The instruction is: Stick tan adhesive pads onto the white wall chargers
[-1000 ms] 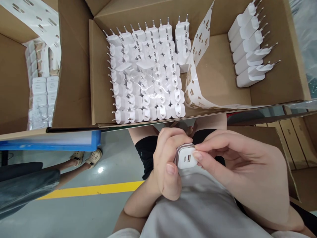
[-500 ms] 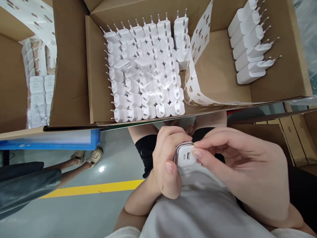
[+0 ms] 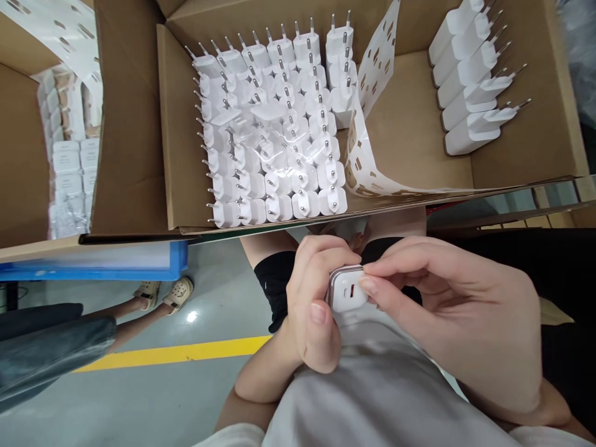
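My left hand (image 3: pixel 314 298) is wrapped round a white charger plug (image 3: pixel 345 293), its port face turned up toward me, low in the middle of the view. My right hand (image 3: pixel 447 316) pinches the plug's right edge with thumb and forefinger, closed on it. Both hands sit close to my grey shirt, below the near wall of a cardboard box (image 3: pixel 410 136). Inside that box stand several rows of white plugs (image 3: pixel 274 143), pins up, partly under clear film.
A white sticker backing sheet (image 3: pixel 367 124) curls up in the box's middle. Several more plugs (image 3: pixel 470 93) lie in a row at the box's right. Another carton (image 3: pixel 69 161) at left holds wrapped plugs. Another person's legs and sandals (image 3: pixel 162 292) are on the floor by a yellow line.
My hands and the plug keep the same grip. The view has drifted slightly, so the boxes sit a little higher and more to the left.
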`<state>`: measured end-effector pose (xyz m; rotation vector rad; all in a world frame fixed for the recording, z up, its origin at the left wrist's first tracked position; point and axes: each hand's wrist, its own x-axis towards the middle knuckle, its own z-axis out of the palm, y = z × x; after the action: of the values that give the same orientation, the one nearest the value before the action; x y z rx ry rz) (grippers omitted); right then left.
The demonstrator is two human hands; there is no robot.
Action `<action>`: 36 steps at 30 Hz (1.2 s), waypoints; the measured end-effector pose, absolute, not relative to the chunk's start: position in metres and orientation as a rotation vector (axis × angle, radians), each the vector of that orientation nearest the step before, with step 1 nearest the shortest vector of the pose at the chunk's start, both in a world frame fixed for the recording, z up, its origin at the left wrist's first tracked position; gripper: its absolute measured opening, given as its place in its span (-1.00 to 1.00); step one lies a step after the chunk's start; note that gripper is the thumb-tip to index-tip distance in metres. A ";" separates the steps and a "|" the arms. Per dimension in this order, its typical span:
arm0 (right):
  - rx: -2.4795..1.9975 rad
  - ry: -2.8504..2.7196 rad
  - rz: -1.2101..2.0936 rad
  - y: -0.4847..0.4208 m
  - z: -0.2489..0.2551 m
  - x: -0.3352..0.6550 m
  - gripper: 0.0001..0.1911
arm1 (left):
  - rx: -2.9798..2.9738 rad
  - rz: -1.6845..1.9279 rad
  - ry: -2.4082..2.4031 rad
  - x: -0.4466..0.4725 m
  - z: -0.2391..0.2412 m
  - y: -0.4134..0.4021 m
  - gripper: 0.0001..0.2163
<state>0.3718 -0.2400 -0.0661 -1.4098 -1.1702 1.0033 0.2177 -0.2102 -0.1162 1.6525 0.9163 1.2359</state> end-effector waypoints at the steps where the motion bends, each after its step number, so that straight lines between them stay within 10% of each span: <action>1: -1.410 -1.175 0.990 -0.240 -0.066 0.371 -0.82 | 1.646 1.237 0.915 0.218 -0.116 -0.210 -0.54; 31: -1.229 -1.174 1.081 -0.245 -0.073 0.374 -0.84 | 1.277 1.116 0.691 0.216 -0.111 -0.203 -0.57; 36: -1.029 -1.383 0.807 -0.245 -0.100 0.392 -0.47 | 1.132 0.926 0.524 0.211 -0.103 -0.197 -0.42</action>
<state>0.3916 -0.2453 -0.1002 -1.0290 -1.3835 0.8069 0.2105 -0.1969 -0.1029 1.1323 0.5241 0.9262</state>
